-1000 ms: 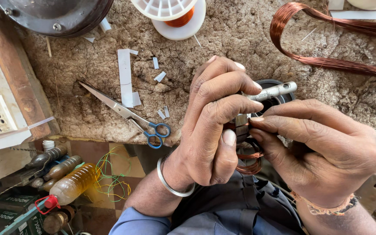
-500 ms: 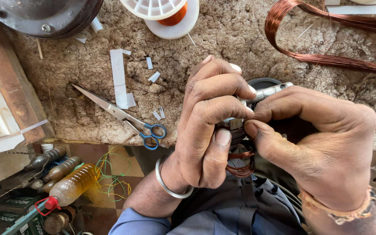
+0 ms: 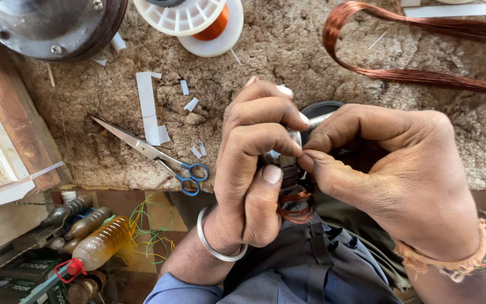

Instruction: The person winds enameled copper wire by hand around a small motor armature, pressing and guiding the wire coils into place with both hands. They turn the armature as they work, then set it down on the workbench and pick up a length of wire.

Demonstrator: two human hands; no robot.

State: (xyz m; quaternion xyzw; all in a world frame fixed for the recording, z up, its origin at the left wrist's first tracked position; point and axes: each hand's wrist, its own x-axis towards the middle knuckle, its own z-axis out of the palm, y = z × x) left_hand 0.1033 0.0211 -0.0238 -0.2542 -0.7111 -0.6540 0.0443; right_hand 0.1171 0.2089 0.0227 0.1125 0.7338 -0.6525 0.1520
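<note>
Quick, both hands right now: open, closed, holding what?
Left hand: closed around the small motor armature with copper winding.
Right hand: fingertips pinched on the same armature.

The left hand (image 3: pixel 254 169) and right hand (image 3: pixel 389 174) hide most of the motor part (image 3: pixel 291 169). The copper coil (image 3: pixel 412 73) and spool (image 3: pixel 198 19) run off the edges.
</note>
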